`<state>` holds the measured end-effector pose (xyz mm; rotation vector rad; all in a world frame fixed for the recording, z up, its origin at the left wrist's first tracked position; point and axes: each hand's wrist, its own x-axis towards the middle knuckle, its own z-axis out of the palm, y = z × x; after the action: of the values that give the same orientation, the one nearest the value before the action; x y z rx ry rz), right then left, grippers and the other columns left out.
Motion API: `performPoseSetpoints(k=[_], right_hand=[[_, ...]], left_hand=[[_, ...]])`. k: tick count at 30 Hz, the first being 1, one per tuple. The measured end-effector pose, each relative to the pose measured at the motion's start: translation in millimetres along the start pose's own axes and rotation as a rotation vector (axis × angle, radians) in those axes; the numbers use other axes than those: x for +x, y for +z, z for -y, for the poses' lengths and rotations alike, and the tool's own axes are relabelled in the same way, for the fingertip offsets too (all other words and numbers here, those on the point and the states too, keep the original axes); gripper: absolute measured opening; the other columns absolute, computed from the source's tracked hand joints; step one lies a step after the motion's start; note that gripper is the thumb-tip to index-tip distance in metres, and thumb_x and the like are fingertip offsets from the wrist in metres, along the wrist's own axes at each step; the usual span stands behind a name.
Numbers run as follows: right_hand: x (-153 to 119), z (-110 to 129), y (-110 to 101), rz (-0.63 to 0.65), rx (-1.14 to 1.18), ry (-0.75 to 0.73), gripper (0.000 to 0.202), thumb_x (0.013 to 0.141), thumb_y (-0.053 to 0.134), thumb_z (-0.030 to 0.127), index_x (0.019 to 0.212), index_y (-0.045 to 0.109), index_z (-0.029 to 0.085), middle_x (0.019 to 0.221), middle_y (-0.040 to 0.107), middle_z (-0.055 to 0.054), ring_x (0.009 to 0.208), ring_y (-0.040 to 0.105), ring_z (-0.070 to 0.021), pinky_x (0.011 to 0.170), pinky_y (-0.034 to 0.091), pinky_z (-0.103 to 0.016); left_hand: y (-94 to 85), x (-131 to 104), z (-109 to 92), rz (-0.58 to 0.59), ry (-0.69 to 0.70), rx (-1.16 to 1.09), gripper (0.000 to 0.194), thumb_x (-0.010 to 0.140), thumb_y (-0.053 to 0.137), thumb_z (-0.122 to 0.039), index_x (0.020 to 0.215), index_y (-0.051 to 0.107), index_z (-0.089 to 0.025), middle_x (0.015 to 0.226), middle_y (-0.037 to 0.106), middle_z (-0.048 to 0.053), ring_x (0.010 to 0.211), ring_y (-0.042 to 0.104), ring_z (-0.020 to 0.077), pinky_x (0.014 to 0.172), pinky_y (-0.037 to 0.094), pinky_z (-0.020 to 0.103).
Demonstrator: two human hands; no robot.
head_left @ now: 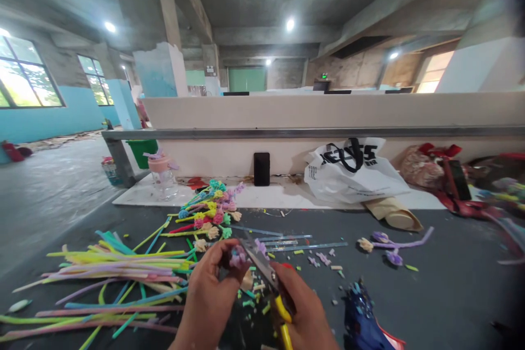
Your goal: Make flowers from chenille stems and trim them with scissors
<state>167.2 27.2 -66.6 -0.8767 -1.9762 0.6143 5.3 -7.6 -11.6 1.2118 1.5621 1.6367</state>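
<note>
My left hand pinches a small purple flower-like piece between thumb and fingers. My right hand is wrapped round scissors with yellow handles; their blades point up and left, close beside the purple piece. Whether the blades touch it I cannot tell. Small cut scraps in green, yellow and beige lie beneath my hands. Left of my left hand is a spread of long coloured fuzzy stems. Behind it lies a bunch of finished-looking coloured flowers on stems.
Clear sticks lie behind the scissors. Purple flowers on a stem and a dark blue glossy object are on the right. At the back stand a pink-topped clear cup, a black phone and a white plastic bag.
</note>
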Motion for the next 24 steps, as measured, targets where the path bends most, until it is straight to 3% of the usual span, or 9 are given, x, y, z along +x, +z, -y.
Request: performPoseSetpoints(k=[4, 8, 11, 16, 22, 24], right_hand=[[4, 2, 1, -0.107, 0.250, 0.074, 0.036, 0.076, 0.049, 0.028, 0.111, 0.052, 0.022, 0.099, 0.063, -0.006, 0.087, 0.061, -0.0193, 0.073, 0.050, -0.025], [5, -6, -3, -0.198, 0.258, 0.121, 0.032, 0.079, 0.048, 0.033, 0.108, 0.054, 0.022, 0.092, 0.063, -0.004, 0.074, 0.061, -0.0167, 0.070, 0.050, -0.024], [5, -12, -5, -0.188, 0.252, 0.129, 0.032, 0.080, 0.048, 0.032, 0.109, 0.054, 0.021, 0.090, 0.062, -0.004, 0.066, 0.060, -0.0149, 0.068, 0.051, -0.026], [2, -17, -2, -0.152, 0.266, 0.097, 0.032, 0.081, 0.048, 0.027, 0.111, 0.052, 0.020, 0.097, 0.063, -0.006, 0.092, 0.060, -0.0202, 0.074, 0.049, -0.025], [4, -11, -6, -0.113, 0.253, 0.120, 0.033, 0.078, 0.050, 0.025, 0.111, 0.053, 0.022, 0.098, 0.066, -0.005, 0.088, 0.063, -0.0192, 0.076, 0.050, -0.025], [6, -8, -7, -0.111, 0.281, 0.130, 0.032, 0.079, 0.049, 0.026, 0.110, 0.054, 0.023, 0.097, 0.066, -0.004, 0.087, 0.063, -0.0187, 0.075, 0.050, -0.024]], left_hand=[[2.8, 0, -1, 0.045, -0.092, -0.160, 0.041, 0.065, 0.064, -0.024, 0.104, 0.056, -0.017, 0.081, 0.064, 0.001, 0.071, 0.057, 0.0130, 0.065, 0.045, 0.022], [6.9, -2, -8, 0.016, -0.170, -0.344, 0.045, 0.061, 0.067, -0.022, 0.104, 0.055, -0.016, 0.085, 0.065, 0.003, 0.072, 0.057, 0.0123, 0.066, 0.045, 0.021], [7.5, -4, -12, 0.063, -0.203, -0.388, 0.046, 0.061, 0.067, -0.022, 0.105, 0.054, -0.017, 0.083, 0.067, 0.003, 0.075, 0.059, 0.0129, 0.068, 0.044, 0.021], [5.0, -3, -11, 0.128, -0.226, -0.405, 0.046, 0.063, 0.067, -0.022, 0.106, 0.053, -0.017, 0.084, 0.068, 0.004, 0.080, 0.059, 0.0138, 0.070, 0.043, 0.021], [1.8, -4, -8, 0.229, -0.212, -0.391, 0.044, 0.067, 0.065, -0.023, 0.110, 0.053, -0.020, 0.087, 0.066, 0.003, 0.080, 0.059, 0.0137, 0.069, 0.043, 0.021], [0.9, -4, -7, 0.216, -0.196, -0.334, 0.043, 0.067, 0.065, -0.022, 0.108, 0.054, -0.019, 0.087, 0.066, 0.002, 0.078, 0.058, 0.0131, 0.067, 0.043, 0.020]])
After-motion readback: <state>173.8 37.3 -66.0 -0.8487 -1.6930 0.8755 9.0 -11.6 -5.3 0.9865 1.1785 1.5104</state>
